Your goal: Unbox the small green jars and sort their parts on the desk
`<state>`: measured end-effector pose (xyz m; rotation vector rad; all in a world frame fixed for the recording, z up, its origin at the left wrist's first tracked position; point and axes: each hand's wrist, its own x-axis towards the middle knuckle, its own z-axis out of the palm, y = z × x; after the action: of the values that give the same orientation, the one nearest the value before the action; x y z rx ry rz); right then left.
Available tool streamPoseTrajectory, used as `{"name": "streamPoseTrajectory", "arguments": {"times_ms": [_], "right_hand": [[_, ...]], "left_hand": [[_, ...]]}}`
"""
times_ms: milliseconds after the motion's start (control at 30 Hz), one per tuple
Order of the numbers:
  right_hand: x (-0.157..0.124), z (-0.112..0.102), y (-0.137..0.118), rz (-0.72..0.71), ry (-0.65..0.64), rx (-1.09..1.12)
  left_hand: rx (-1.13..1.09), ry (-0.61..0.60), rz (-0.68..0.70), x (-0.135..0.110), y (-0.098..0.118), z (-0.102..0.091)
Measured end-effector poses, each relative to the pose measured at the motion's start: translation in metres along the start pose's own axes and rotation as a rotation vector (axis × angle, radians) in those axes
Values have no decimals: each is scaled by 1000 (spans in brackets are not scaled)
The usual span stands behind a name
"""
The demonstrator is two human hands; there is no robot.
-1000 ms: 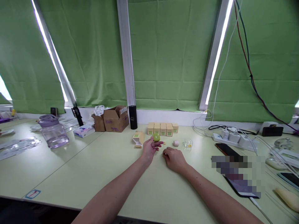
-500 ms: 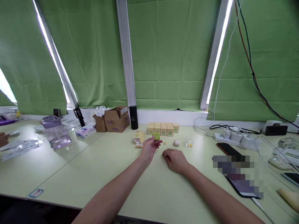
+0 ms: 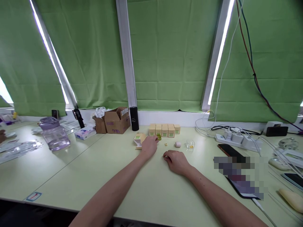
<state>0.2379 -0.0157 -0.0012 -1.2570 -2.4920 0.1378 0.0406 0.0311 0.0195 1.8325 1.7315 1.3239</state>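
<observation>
My left hand [image 3: 149, 147] is turned palm down, its fingers closed on a small green square piece [image 3: 159, 136]. Most of that piece pokes out past the fingertips, just in front of the row of small cardboard boxes [image 3: 165, 130]. Left of this hand lies an opened cardboard box [image 3: 139, 140] with its pale inside showing. My right hand [image 3: 176, 161] rests on the table, fingers curled in, with nothing visible in them. Beyond it lie a tiny yellowish piece [image 3: 166, 144], a pale pink cylinder [image 3: 177, 144] and a clear cup-like piece [image 3: 190, 144] with something yellow inside.
A large brown carton [image 3: 117, 120], a black tumbler [image 3: 134, 119], a tissue pack [image 3: 85, 133] and a purple-lidded bottle [image 3: 55, 135] stand to the left. At the right are a power strip [image 3: 239, 142], cables and phones [image 3: 231, 153]. Another person's hand [image 3: 2, 136] shows at far left.
My left hand has rolled from palm up to palm down and shifted slightly left, keeping the green piece. My right hand stays in place on the table. The whole view has shifted slightly.
</observation>
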Motion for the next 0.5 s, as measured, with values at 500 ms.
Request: {"name": "streamPoseTrajectory", "arguments": {"times_ms": [500], "right_hand": [[0,0,0,4,7,14]], "left_hand": [[-203,-44,-125,2,-20,5]]}}
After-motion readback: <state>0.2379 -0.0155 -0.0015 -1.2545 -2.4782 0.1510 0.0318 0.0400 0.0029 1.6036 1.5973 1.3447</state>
